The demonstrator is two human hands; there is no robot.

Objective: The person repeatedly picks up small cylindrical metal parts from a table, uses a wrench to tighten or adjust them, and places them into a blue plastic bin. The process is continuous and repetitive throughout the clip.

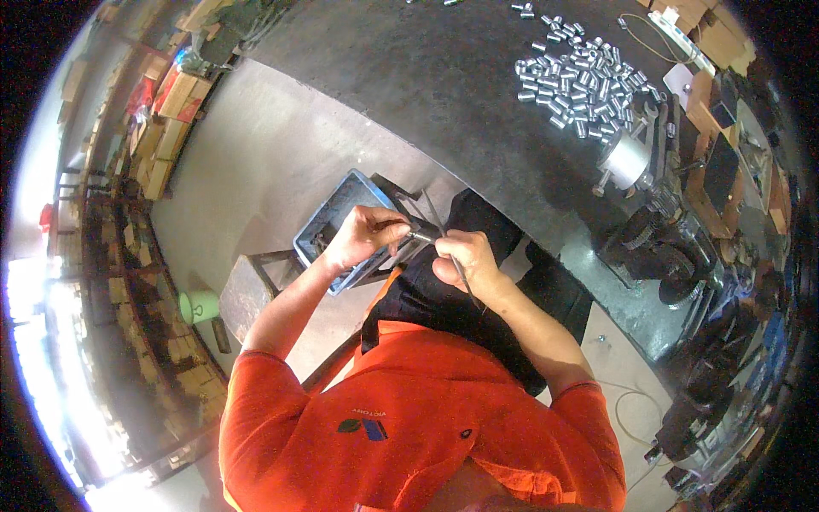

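Note:
Over my lap, my left hand (368, 237) is closed, its thumb and fingertips pinching a small shiny metal cylinder (418, 235). Close beside it, my right hand (467, 258) is wrapped round a long thin tool that looks like a file (432, 211). The tool slants across at the cylinder's right end, one end pointing away from me and the other showing below my right hand. Whether it touches the cylinder I cannot tell, since my fingers partly hide the spot.
Beyond my left hand stands a blue plastic crate (327, 201) with dark contents. The dark workbench (444, 94) carries a pile of metal cylinders (589, 81), and a machine with a silver drum (625, 160) at right. A green bin (199, 305) and loaded shelves (128, 282) are left.

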